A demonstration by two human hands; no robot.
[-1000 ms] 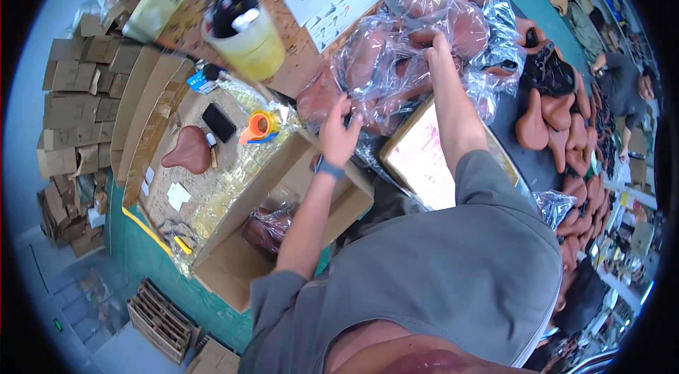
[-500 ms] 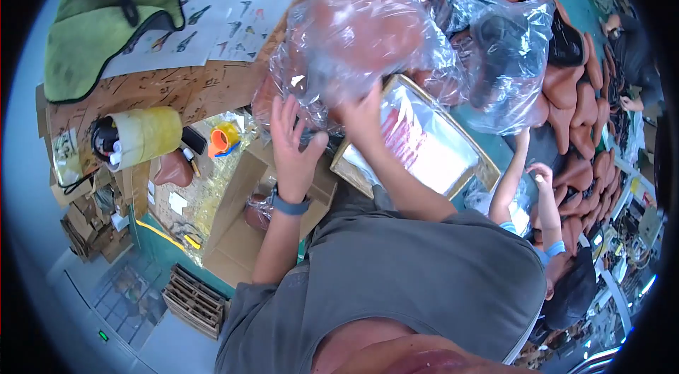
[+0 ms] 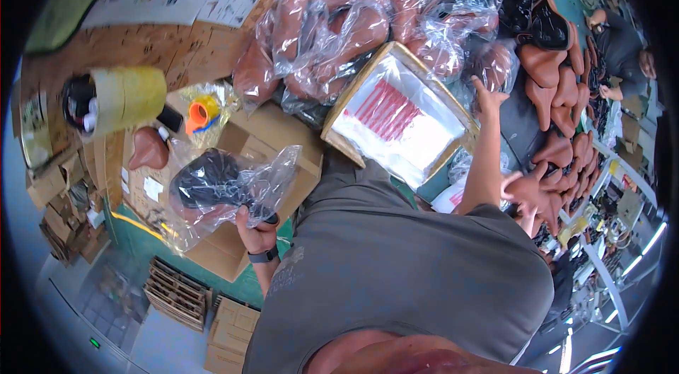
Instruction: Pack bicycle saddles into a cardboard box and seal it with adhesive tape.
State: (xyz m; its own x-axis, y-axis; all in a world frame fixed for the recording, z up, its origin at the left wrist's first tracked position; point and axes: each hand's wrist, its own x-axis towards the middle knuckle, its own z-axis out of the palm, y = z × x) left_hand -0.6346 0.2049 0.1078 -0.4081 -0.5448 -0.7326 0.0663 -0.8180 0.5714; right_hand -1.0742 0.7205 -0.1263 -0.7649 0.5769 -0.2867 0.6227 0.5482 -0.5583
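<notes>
My left hand (image 3: 258, 234) is closed on the narrow end of a bicycle saddle (image 3: 209, 179) in a clear plastic bag, its black underside turned up. That saddle is over an open cardboard box (image 3: 283, 154), whose inside is mostly hidden. My right hand (image 3: 488, 96) is stretched out to the right, thumb and fingers apart, at the lower edge of a bagged brown saddle (image 3: 494, 66). Between my arms stands a wood-edged tray (image 3: 357, 84) with clear plastic bags (image 3: 396, 116) printed in red. Beyond it lies a heap of bagged brown saddles (image 3: 339, 20).
At left, a yellow tub (image 3: 138, 96), an orange tape roll (image 3: 202, 113) and an unbagged brown saddle (image 3: 148, 148) are on the bench. Unbagged saddles (image 3: 548, 91) are piled at right. A co-worker's hand (image 3: 527, 190) is close by my right arm. Pallets (image 3: 177, 292) are stacked at lower left.
My left hand has moved down and left and now grips a bagged saddle over the box. My right hand has gone from the heap to the right. The view has shifted.
</notes>
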